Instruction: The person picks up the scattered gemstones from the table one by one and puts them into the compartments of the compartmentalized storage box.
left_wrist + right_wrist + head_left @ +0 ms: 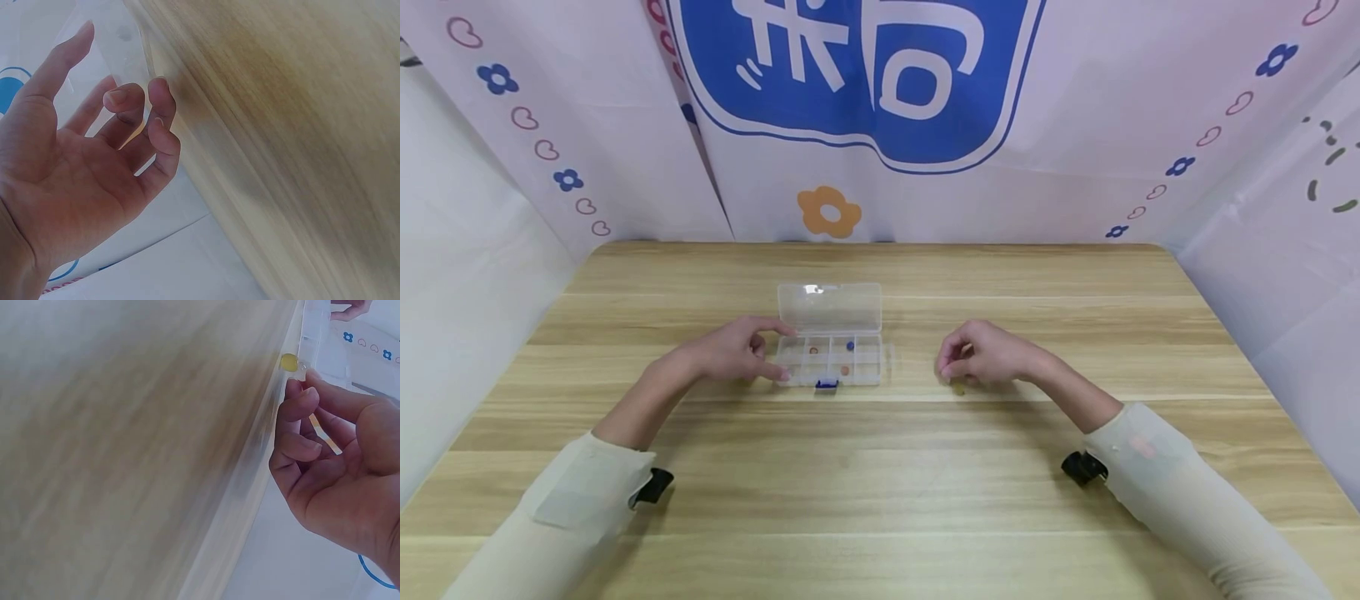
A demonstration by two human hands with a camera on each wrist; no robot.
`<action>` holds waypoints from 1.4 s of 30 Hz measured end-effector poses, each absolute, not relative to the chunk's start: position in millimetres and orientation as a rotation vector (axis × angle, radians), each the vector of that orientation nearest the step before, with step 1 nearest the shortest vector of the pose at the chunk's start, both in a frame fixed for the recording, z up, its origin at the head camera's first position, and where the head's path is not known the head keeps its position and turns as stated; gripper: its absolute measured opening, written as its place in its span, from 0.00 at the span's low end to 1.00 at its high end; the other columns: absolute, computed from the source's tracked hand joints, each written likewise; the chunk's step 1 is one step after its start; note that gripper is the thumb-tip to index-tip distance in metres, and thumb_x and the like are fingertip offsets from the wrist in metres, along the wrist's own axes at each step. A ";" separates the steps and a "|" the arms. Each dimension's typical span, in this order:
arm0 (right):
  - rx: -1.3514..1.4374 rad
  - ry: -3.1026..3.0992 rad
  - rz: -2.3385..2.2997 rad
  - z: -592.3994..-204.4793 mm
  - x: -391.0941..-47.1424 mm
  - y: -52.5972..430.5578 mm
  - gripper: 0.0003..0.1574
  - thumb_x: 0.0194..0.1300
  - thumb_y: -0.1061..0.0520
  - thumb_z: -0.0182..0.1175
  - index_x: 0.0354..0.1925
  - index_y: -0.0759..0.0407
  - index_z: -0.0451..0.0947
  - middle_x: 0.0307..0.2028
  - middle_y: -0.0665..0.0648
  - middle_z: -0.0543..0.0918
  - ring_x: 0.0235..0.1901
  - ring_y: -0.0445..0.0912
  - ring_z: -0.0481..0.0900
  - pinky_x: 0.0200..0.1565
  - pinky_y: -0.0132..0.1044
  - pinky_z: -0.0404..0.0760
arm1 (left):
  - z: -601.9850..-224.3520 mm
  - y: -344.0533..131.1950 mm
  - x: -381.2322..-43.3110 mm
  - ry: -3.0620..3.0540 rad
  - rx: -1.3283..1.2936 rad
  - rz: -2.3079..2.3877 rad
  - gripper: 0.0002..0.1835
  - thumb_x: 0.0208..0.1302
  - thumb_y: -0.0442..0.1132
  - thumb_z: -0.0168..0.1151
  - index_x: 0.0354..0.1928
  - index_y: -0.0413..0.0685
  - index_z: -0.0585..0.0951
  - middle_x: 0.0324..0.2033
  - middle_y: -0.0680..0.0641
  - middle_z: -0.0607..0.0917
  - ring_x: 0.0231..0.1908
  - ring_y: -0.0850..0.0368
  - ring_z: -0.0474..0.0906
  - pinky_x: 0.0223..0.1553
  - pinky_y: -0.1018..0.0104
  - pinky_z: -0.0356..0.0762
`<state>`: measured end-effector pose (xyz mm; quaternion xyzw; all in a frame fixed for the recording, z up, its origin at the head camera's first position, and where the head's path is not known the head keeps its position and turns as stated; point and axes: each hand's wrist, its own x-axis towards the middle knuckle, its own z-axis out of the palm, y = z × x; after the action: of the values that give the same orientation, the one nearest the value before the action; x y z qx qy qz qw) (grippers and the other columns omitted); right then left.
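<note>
A clear plastic compartment box [867, 374] lies on the table with its lid [830, 307] raised at the back. Small pieces sit in it, among them a blue one [851, 345] and an orange-red ring [814, 351]. At the box's left end is my left hand [733, 350], thumb and index finger spread and fairly straight, tips on its edges. To the right of the box, my right hand [985, 354] is low over the table. Its thumb and index finger pinch a small clear bead [302, 369]. A yellow bead [289, 362] lies right beside those fingertips.
The wooden table [880, 483] runs back to a white printed curtain [760, 192]. A blue latch [827, 384] sticks out at the box's front. Dark wrist cameras [1084, 468] hang below both sleeves.
</note>
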<state>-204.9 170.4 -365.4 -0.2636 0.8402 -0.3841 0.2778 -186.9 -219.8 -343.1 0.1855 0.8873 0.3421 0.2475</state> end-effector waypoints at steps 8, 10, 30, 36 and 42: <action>-0.694 2.271 -1.084 -366.8 -207.3 170.6 0.03 0.71 0.68 0.63 0.38 0.69 0.83 0.34 0.60 0.83 0.26 0.46 0.77 0.29 0.35 0.79 | -342.6 -218.9 -185.6 2.413 0.511 0.947 0.39 0.63 0.40 0.75 0.71 0.30 0.69 0.18 0.53 0.70 0.21 0.59 0.65 0.24 0.68 0.66; -0.675 2.286 -1.093 -366.5 -207.3 170.5 0.03 0.71 0.68 0.63 0.38 0.69 0.83 0.34 0.60 0.83 0.25 0.46 0.77 0.29 0.35 0.79 | -342.7 -219.0 -185.4 2.416 0.505 0.943 0.39 0.63 0.40 0.75 0.71 0.31 0.70 0.18 0.53 0.70 0.21 0.59 0.65 0.24 0.68 0.66; -0.609 2.354 -1.179 -366.8 -213.0 168.2 0.07 0.71 0.68 0.63 0.43 0.71 0.85 0.41 0.63 0.87 0.26 0.46 0.78 0.30 0.34 0.78 | -345.6 -221.1 -188.2 2.418 0.484 0.939 0.37 0.62 0.39 0.75 0.70 0.33 0.71 0.18 0.51 0.72 0.21 0.58 0.66 0.24 0.68 0.66; -0.591 2.367 -1.201 -365.1 -213.8 164.7 0.06 0.70 0.67 0.65 0.43 0.70 0.86 0.41 0.63 0.88 0.26 0.46 0.78 0.29 0.32 0.76 | -345.7 -221.5 -188.2 2.413 0.489 0.949 0.36 0.62 0.39 0.75 0.69 0.32 0.72 0.18 0.52 0.70 0.21 0.59 0.65 0.24 0.69 0.66; -0.579 2.380 -1.221 -363.1 -214.1 161.5 0.06 0.70 0.67 0.65 0.43 0.69 0.87 0.36 0.62 0.88 0.25 0.47 0.78 0.27 0.30 0.73 | -345.9 -221.7 -188.4 2.414 0.490 0.946 0.37 0.62 0.40 0.75 0.69 0.33 0.72 0.18 0.52 0.71 0.21 0.58 0.65 0.24 0.68 0.66</action>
<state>-214.1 161.5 -363.1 -0.2074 0.8518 -0.4370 0.2011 -188.4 -221.7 -345.9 0.1798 0.8860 0.3472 0.2491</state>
